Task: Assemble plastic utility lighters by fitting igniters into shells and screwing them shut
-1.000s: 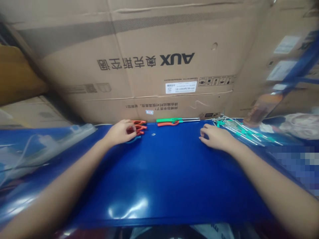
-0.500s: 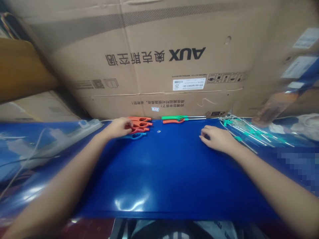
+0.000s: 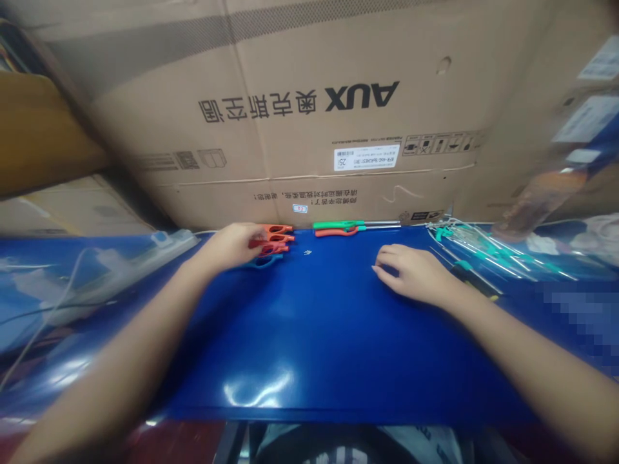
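Basically, far left is a white power strip (image 3: 167, 252) on the blue tabletop (image 3: 309, 335). Next, the left hand (image 3: 235, 245): fingers curled over a row of red-orange handles (image 3: 286, 238), a blue handle (image 3: 271, 260) at the near side. Fingertips partly hidden; can't tell if they grip. Handles lie by the foot of the carton (image 3: 290, 148). Mid: green lighter (image 3: 333, 225), orange lighter (image 3: 333, 232) just beside it, metal tubes pointing right. Then the right hand (image 3: 411, 274), half curled, narrow thumb gap, nothing seen in it. Beyond: loose metal rods with green parts (image 3: 488, 248), bottle (image 3: 541, 203). Step looks like handling the row of handles; next move calls for firm finger contact without scattering neighbours.
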`<state>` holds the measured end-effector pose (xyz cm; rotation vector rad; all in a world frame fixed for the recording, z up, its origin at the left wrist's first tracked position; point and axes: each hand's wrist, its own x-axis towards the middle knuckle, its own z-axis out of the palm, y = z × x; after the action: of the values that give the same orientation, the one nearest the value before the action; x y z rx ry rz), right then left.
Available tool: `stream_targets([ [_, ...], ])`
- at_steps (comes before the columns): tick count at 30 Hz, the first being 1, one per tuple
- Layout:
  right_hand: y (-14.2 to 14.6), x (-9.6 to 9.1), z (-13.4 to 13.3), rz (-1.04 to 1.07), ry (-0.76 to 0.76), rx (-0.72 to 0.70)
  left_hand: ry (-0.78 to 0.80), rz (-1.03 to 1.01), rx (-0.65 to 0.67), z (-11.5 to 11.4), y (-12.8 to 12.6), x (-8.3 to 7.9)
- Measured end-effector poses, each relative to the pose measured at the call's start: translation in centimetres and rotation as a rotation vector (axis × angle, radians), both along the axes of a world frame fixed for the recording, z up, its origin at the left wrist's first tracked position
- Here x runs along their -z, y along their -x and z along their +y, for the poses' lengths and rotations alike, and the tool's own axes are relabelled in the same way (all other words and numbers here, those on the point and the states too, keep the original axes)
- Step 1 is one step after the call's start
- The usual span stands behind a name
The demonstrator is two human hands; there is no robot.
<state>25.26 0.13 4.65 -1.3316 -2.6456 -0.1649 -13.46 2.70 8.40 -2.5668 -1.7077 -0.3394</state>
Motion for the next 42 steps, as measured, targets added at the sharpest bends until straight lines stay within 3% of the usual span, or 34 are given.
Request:
stream_targets([
  [3,0.0,0.1,0.1,-0.012,0.009,-0.012,0.068,-0.008,-0.117,1.1,1.9,0.5],
  [11,-0.6,0.8,0.6,-0.012,0.0,-0.004,0.168,-0.084,-0.136,1.8,3.3,2.1],
  [22,-0.9,0.9,0.9,-0.005,-0.026,-0.01,0.181,-0.029,-0.041,2.4,4.2,2.1],
  [27,-0.9,0.8,0.9,0.006,-0.026,-0.007,0.081,-0.019,-0.016,2.3,4.0,1.0],
  [31,-0.8,0.8,0.6,0.107,0.023,-0.027,-0.02,-0.038,0.034,1.2,1.6,0.3],
  [33,-0.6,0.8,0.2,0.218,0.07,-0.069,-0.034,-0.128,0.157,0.0,-1.1,0.8],
  [37,0.4,0.8,-0.9,0.334,0.186,-0.268,0.119,-0.289,0.389,-3.0,-7.5,3.6],
  [42,2.0,1.4,-2.0,0.275,0.285,-0.442,0.115,-0.498,0.425,-5.2,-11.8,7.2],
])
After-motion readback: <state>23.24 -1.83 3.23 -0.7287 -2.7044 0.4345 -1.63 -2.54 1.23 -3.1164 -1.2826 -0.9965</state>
